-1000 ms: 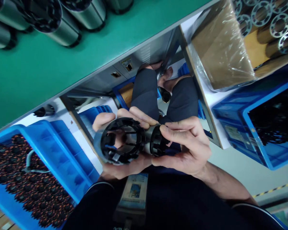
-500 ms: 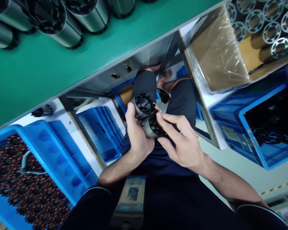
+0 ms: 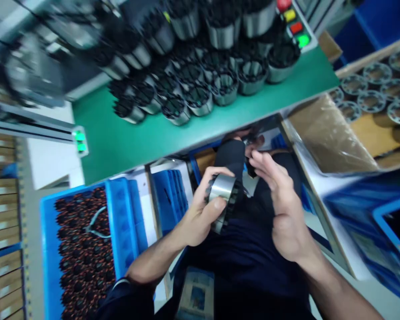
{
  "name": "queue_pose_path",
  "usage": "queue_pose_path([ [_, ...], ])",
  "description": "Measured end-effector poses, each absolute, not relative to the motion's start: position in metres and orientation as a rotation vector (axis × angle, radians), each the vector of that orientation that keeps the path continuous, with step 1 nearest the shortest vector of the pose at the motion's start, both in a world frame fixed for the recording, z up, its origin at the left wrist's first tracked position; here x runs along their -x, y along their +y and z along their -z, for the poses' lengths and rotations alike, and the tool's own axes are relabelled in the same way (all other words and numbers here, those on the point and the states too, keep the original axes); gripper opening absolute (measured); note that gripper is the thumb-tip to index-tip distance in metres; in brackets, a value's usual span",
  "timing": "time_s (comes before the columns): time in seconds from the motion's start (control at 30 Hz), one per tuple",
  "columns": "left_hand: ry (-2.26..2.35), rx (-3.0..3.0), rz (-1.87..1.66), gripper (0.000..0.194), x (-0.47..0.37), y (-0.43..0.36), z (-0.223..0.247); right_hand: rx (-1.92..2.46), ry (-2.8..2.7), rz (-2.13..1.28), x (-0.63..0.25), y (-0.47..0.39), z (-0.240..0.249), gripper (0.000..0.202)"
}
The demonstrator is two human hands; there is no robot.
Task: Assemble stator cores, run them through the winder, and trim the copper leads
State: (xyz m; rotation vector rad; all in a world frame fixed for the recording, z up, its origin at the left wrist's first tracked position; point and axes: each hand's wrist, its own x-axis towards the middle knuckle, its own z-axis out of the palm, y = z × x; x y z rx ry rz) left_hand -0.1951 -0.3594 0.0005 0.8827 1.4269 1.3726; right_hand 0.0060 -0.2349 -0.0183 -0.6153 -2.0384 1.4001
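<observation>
Above my lap, my left hand (image 3: 203, 209) is wrapped round a silvery metal stator core (image 3: 222, 186) with black toothed plastic ends. The core lies tilted on its side, thumb and fingers on its metal band. More metal shows just beneath it, perhaps a second core, but blur hides which. To the right, my right hand (image 3: 285, 204) is raised with nothing in it. Its fingers are stretched out and apart from the core. Similar stator cores (image 3: 224, 86) stand in rows on the green bench (image 3: 146, 142) ahead.
A blue bin (image 3: 51, 249) of black-and-copper parts, with light-blue-handled pliers (image 3: 96, 226) on top, stands at left. At right are a cardboard box (image 3: 333, 138) of metal rings and another blue bin (image 3: 380, 213). Coloured buttons (image 3: 296, 27) sit at the bench's back right.
The view has risen to show more of the bench. My right hand has come away from the cores and opened. My left hand has turned its hold sideways.
</observation>
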Motion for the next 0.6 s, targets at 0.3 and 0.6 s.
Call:
queue_pose_path([
  [0.3, 2.376, -1.933, 0.206, 0.055, 0.384, -0.342, -0.068, 1.161, -2.055, -1.722, -0.086, -0.246, 0.088, 0.063],
  [0.6, 2.572, -2.169, -0.499, 0.04, 0.41, -0.357, -0.016, 1.119, -2.29, -1.65, -0.123, -0.247, 0.073, 0.047],
])
